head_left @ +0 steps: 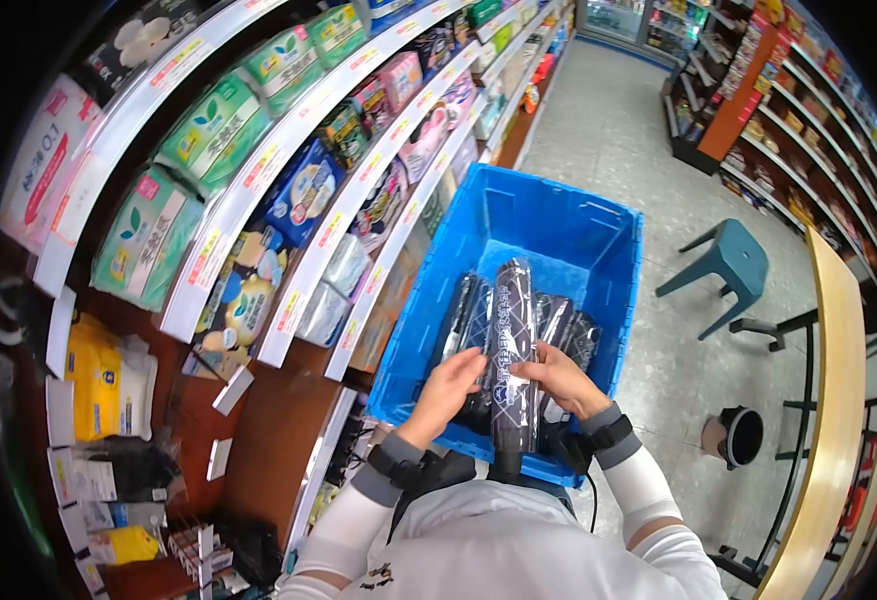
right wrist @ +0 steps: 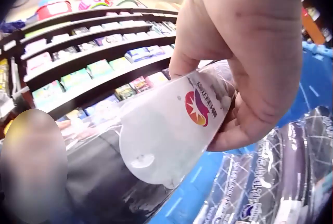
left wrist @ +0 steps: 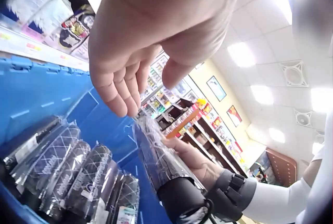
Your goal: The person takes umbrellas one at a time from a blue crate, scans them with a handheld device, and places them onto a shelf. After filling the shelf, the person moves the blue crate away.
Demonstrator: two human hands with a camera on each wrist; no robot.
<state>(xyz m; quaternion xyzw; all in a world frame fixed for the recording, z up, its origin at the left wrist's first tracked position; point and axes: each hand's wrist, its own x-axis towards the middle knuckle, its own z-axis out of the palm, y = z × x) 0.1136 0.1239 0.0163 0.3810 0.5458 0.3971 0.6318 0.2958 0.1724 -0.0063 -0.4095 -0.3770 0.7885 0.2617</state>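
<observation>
A folded umbrella [head_left: 515, 320] in a clear plastic sleeve stands out above the blue crate, its black handle end [left wrist: 179, 198] toward the body. My right hand [head_left: 567, 384] grips it at the side, thumb across its front. In the right wrist view, a white hang tag [right wrist: 166, 130] with a red and purple logo lies along the umbrella by the fingers. On the other side, my left hand [head_left: 449, 393] is held with loosely bent fingers, fingertips close to the sleeve and around nothing. Several more sleeved umbrellas [left wrist: 88, 177] lie side by side in the crate.
The blue crate [head_left: 627, 290] is right in front of the body. Shelves of packaged goods [head_left: 289, 110] run close along the left. To the right are a green stool [head_left: 734, 262], a small bin [head_left: 739, 436] and a wooden tabletop [head_left: 827, 400].
</observation>
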